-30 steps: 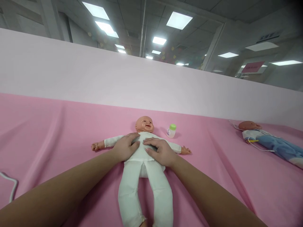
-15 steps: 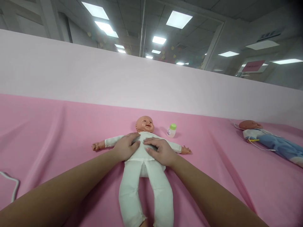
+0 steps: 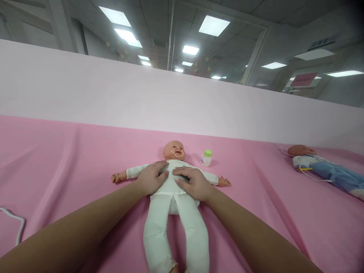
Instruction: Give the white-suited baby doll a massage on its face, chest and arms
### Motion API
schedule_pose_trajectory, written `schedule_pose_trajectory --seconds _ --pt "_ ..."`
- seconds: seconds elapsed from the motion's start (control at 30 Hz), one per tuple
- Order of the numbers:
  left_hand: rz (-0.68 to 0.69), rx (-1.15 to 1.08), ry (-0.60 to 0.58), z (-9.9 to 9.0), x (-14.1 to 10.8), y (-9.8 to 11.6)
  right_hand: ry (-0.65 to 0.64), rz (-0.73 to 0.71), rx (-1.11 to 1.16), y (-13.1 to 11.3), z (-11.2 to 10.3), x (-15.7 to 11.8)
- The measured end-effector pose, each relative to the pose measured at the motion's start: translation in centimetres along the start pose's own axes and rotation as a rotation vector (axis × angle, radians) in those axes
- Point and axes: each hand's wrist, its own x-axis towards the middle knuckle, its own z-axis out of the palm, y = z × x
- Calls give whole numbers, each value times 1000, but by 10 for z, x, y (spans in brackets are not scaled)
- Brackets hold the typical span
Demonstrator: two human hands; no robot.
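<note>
A pink cloth (image 3: 71, 170) covered the broad surface, and its long creases to left and right called for care: a body lying on loose fabric could slide if pushed unevenly. The pale wall (image 3: 113, 94) rose beyond the cloth's far edge.

The white-suited doll (image 3: 172, 191) lay on its back at the middle of the cloth, head at the far end, legs toward the near edge, arms spread to either side. That straight, level lie probably suited the work, being easy to reach evenly from both sides. A second doll (image 3: 327, 170) in blue, with white tubing about it, lay at the far right, well apart and best left undisturbed.

The left hand (image 3: 151, 178) and right hand (image 3: 195, 182) rested on the left and right of the doll's chest, apart from each other, a strip of white cloth showing between the thumbs. Neither gripped anything: the fingers lay extended over the torso, clamped on nothing. How hard they pressed could not be told. Doing this well likely meant matched, gentle weight through the whole palm, so that the soft body neither tipped nor wrinkled.

The green-capped bottle (image 3: 206, 158) stood just beyond the doll's right-side arm, where a careless forearm might knock it. A white cord (image 3: 22, 226) lay at the near left, close to the left forearm, worth keeping clear of the sleeveless reach.
</note>
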Motion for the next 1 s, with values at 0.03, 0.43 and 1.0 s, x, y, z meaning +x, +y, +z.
schedule_pose_trajectory --seconds 0.03,0.43,1.0 --pt "-4 1 -4 0 0 0 -1 3 1 0 0 0" --pt "-2 1 -11 0 -2 0 8 -7 13 1 1 -1" --pt "278 19 -27 -66 -14 68 66 -68 -9 -2 2 5"
